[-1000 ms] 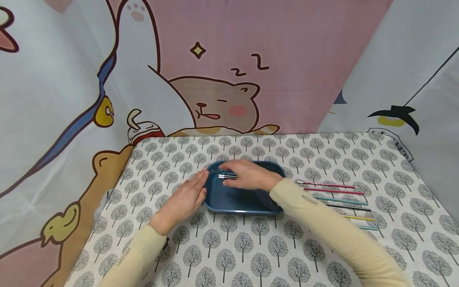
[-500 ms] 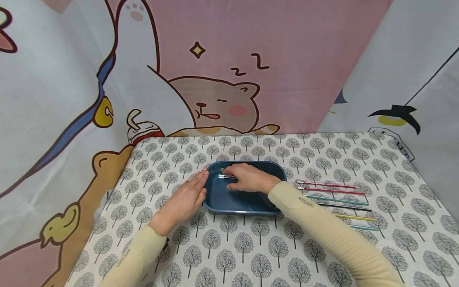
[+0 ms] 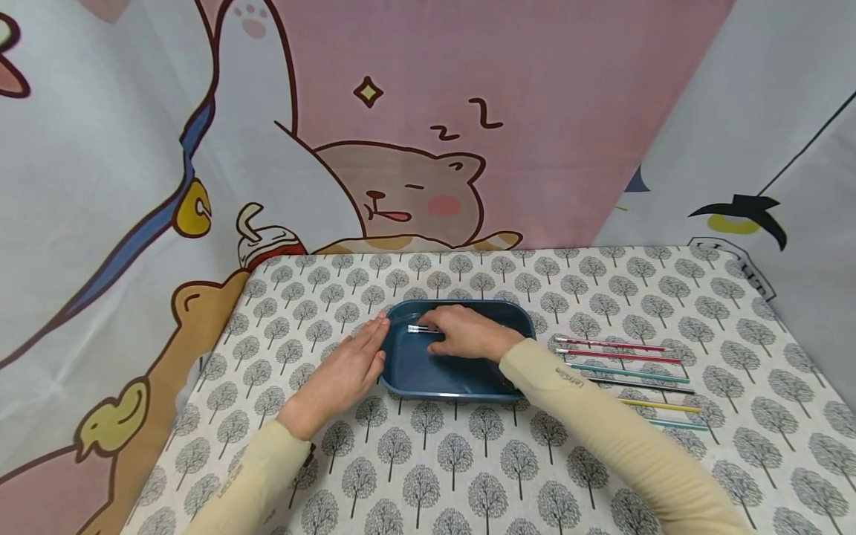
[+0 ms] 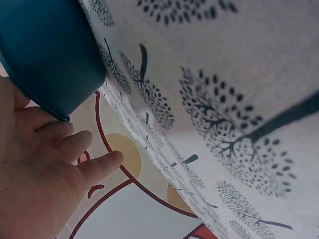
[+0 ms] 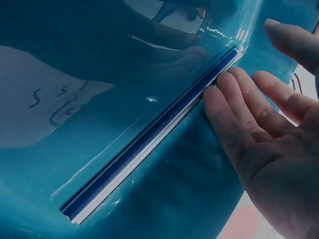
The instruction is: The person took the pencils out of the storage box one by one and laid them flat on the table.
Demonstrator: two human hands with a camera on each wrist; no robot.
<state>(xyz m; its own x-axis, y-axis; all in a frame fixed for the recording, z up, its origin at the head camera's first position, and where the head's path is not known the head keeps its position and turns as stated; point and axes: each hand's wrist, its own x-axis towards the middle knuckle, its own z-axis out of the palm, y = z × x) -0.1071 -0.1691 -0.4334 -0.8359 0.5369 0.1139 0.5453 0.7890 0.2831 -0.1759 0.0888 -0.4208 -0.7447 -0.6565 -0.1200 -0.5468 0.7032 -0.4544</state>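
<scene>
A dark blue tray (image 3: 428, 374) lies on the table. My left hand (image 3: 344, 374) rests with extended fingers against its left end; in the left wrist view the fingers touch the tray's outer wall (image 4: 55, 55). Inside the tray lies a slim blue-and-white pencil (image 5: 144, 139) with a silvery end (image 3: 417, 329); whether it is one or two side by side, I cannot tell. My right hand (image 3: 464, 332) is over the tray. In the right wrist view its fingertips touch or nearly touch the pencil's side, while the thumb stands apart.
Several pencils lie in a row right of the tray: two red ones (image 3: 622, 357), teal ones (image 3: 635, 373), a black one (image 3: 649, 386) and a yellow one (image 3: 662, 406). The right sleeve (image 3: 602, 416) partly covers them. A tree-print cloth (image 3: 455, 446) covers the table; a cartoon curtain (image 3: 555, 148) hangs behind.
My right hand has drawn back slightly to the right, its fingertips shifting away from the tray's left end. The pencil stays put in the tray. My left hand has not moved.
</scene>
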